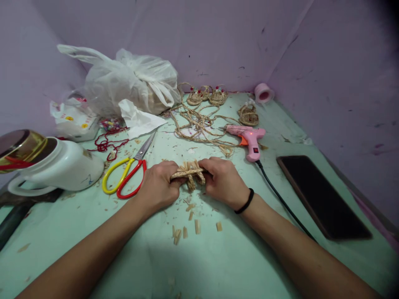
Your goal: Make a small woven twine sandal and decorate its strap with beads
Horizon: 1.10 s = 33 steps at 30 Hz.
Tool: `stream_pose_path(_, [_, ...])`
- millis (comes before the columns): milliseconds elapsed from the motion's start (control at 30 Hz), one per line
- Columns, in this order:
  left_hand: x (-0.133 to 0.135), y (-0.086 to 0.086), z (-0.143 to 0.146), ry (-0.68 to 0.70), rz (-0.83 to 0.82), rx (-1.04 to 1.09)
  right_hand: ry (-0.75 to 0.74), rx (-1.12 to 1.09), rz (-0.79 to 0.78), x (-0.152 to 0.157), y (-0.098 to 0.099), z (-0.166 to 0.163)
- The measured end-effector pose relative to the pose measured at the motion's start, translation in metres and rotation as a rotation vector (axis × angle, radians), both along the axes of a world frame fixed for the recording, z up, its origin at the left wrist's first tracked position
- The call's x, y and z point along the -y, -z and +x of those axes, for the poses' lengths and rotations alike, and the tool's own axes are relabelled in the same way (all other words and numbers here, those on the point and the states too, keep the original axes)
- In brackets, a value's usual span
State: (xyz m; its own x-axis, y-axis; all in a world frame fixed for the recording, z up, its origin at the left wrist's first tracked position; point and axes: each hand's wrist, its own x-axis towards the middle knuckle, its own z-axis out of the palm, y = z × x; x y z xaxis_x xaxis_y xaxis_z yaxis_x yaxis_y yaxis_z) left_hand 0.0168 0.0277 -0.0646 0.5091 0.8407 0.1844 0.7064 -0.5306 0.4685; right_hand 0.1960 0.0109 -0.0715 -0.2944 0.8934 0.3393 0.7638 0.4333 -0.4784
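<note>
Between my two hands is a small woven straw piece [188,172], with short flat straw ends standing up along its far side and braided bits hanging below. My left hand [162,179] pinches its left end, fingers closed. At the right end, the closed fingers of my right hand [220,178] grip it too; a black band circles that wrist. Cut straw scraps [197,226] lie on the table in front of the piece. Scissors [129,174] with one yellow and one red handle rest just left of my left hand. What my fingertips press on underneath is hidden.
A pink glue gun [248,138], its light lit, lies right of centre with a black cord [280,199]. Nearby is a phone [322,195]. Braided straw cord [199,120], small woven pieces [218,97], a plastic bag [134,79] and a white jug [71,162] surround the work area.
</note>
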Motion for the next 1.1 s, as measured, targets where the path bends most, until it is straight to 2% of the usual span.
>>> stream_pose_path(267, [0.001,0.0,0.001,-0.009,-0.01,-0.003,0.002,0.016,0.011,0.001,0.0,0.0])
stream_pose_path(667, [0.0,-0.005,0.003,-0.03,-0.042,-0.035,0.012,-0.082,-0.007,0.0,0.002,-0.002])
stream_pose_path(800, [-0.002,-0.005,0.003,-0.04,-0.112,-0.005,0.023,-0.095,-0.034,0.0,0.002,-0.003])
stream_pose_path(967, [-0.002,-0.007,0.005,-0.137,-0.234,0.055,-0.026,-0.218,-0.161,-0.004,0.0,0.005])
stream_pose_path(1100, [-0.005,-0.016,0.0,-0.199,-0.449,0.152,-0.028,-0.38,-0.303,-0.009,-0.005,0.007])
